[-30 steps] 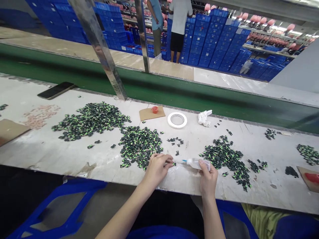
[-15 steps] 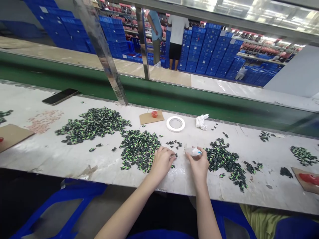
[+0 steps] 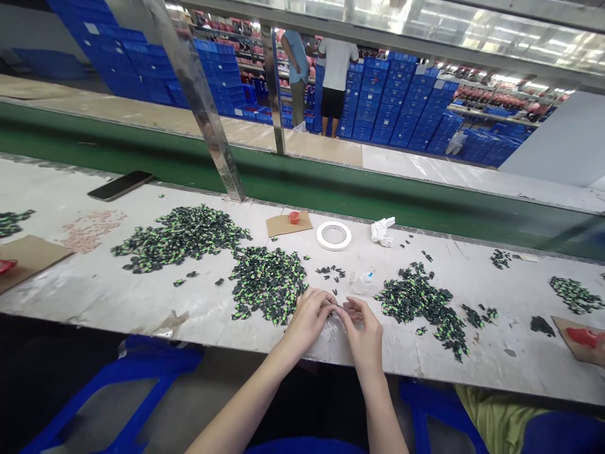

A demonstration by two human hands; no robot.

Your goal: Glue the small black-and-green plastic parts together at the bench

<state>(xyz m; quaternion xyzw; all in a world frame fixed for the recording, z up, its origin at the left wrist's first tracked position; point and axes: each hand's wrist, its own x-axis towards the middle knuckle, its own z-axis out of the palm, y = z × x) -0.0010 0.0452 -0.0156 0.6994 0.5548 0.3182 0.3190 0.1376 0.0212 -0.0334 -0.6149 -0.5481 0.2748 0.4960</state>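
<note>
**Both hands meet over one tiny part**

The counter (image 3: 118, 302) runs wide under both hands. Heaps of black-and-green parts (image 3: 267, 280) lie just left of the left hand (image 3: 309, 318), another heap (image 3: 418, 299) right of the right hand (image 3: 363, 331). The glue bottle (image 3: 363, 282) lies loose just beyond the fingers. Fingertips of both hands pinch one small dark part (image 3: 337, 308) between them.

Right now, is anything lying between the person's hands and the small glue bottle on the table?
Nothing visible. The glue bottle lies on bare tabletop just beyond the right hand, which meets the left hand over a small part.
</note>
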